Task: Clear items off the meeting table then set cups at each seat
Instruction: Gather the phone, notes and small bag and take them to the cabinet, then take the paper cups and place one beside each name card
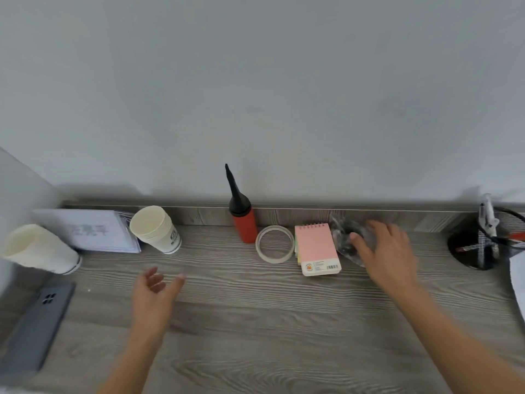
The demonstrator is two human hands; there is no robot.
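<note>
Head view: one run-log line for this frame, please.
phase: clearing | right hand: on clear plastic bag, grip unclear | left hand: open, empty | paper cups: untouched

grey wood-grain bench (255, 322) against a plain grey wall (255, 81). low wooden ledge (298, 216) runs along the back edge. white sheet edge (517, 282) at far right, partly cut off.

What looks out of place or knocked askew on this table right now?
The stack of paper cups at the far left appears to lie tipped on its side, while the other cup stack stands upright beside the papers. A red hand pump seems odd among stationery. Nothing looks spilled.
</note>
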